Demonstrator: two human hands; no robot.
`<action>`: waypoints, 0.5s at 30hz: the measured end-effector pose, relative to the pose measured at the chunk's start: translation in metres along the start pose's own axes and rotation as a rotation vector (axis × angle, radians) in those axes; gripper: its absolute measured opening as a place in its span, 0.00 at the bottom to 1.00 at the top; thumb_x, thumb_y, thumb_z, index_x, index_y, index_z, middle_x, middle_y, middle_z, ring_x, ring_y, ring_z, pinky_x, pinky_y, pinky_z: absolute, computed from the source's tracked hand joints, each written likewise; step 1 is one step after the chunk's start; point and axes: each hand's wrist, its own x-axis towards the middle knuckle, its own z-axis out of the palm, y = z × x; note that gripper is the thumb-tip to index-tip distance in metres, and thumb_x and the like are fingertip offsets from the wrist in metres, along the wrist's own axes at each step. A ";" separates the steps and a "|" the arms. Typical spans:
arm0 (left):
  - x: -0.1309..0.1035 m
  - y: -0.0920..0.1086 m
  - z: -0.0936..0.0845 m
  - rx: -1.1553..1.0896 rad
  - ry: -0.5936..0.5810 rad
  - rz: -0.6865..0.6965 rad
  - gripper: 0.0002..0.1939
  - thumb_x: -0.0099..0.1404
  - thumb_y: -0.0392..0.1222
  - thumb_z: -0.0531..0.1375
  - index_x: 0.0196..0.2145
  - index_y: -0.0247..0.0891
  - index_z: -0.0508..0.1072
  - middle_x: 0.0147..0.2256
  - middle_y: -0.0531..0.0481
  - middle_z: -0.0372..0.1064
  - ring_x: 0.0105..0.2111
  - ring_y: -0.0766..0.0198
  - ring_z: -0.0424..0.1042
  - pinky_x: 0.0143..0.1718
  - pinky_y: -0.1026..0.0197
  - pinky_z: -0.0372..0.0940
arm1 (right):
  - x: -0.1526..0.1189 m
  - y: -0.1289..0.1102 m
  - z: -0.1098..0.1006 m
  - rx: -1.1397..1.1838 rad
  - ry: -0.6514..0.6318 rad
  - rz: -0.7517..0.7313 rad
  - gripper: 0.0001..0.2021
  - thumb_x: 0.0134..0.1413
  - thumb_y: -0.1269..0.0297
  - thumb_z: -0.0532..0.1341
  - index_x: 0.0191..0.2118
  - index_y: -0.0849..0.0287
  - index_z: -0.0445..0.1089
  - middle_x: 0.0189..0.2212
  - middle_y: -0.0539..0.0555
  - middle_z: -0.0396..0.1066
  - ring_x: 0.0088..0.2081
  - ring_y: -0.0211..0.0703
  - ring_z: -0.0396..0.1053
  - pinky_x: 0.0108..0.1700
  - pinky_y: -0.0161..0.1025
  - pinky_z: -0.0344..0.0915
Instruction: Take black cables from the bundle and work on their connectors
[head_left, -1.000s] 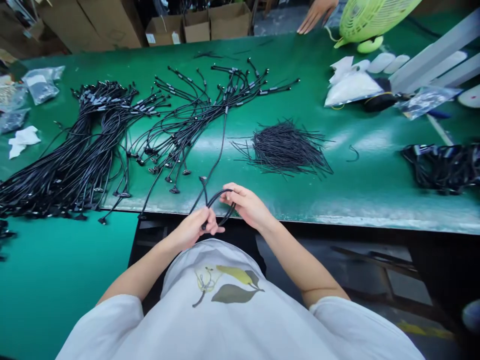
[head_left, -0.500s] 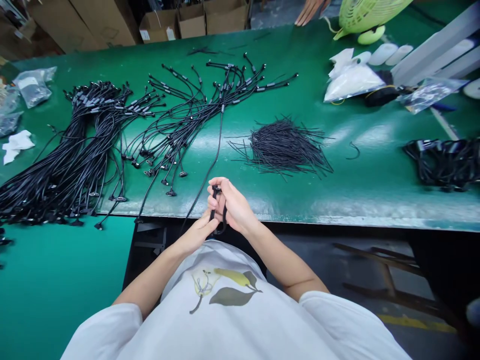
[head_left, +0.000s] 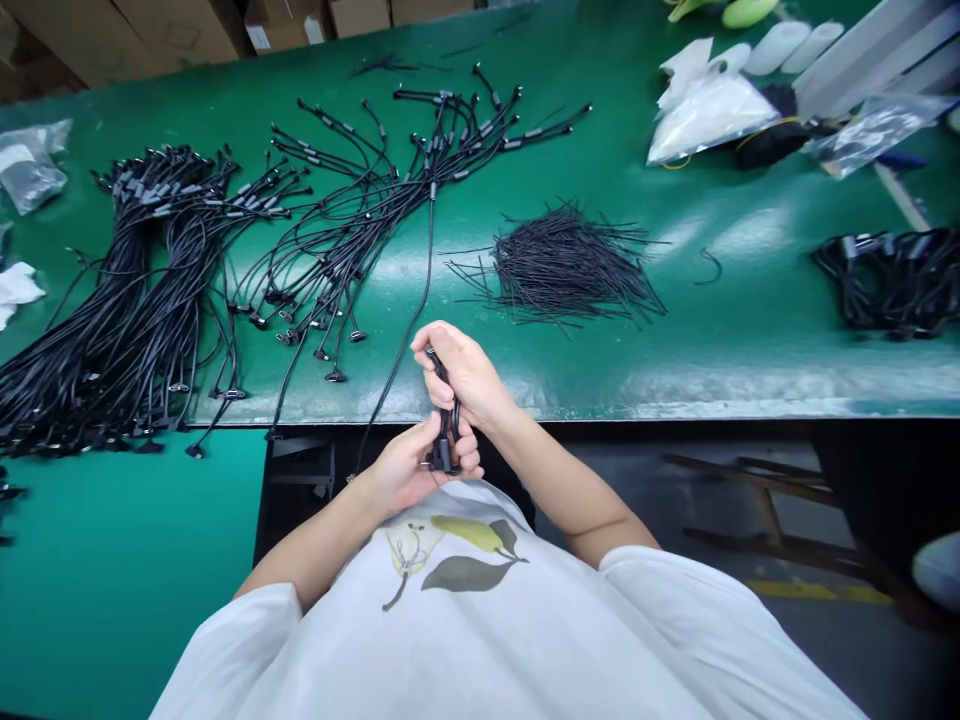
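A folded black cable (head_left: 444,452) is held between my two hands, just in front of my shirt and below the table's front edge. My left hand (head_left: 409,465) grips its lower end, where connectors show. Around the upper part of the bundle, my right hand (head_left: 465,375) is closed. Beyond them lies a pile of short black ties (head_left: 574,265). Loose black cables (head_left: 375,225) with grey sleeves spread over the green table (head_left: 525,392), one of them trailing over the front edge.
A thick bundle of cables (head_left: 142,290) covers the left side. Coiled cables (head_left: 892,280) lie at the right. Behind them are a white plastic bag (head_left: 709,115) and a clear bag (head_left: 877,130). Cardboard boxes (head_left: 172,35) stand past the far edge.
The cable bundle has turned, and its connectors now show at the lower end. Both hands have closed together around it. The view has shifted, and the other person's hand has left it.
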 end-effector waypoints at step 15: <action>0.009 0.010 -0.011 0.387 0.190 0.152 0.20 0.59 0.56 0.64 0.30 0.35 0.66 0.22 0.58 0.50 0.20 0.72 0.49 0.20 0.69 0.47 | -0.023 -0.024 -0.038 -1.010 -0.051 -0.519 0.14 0.61 0.52 0.57 0.44 0.55 0.70 0.45 0.56 0.69 0.49 0.46 0.68 0.52 0.48 0.66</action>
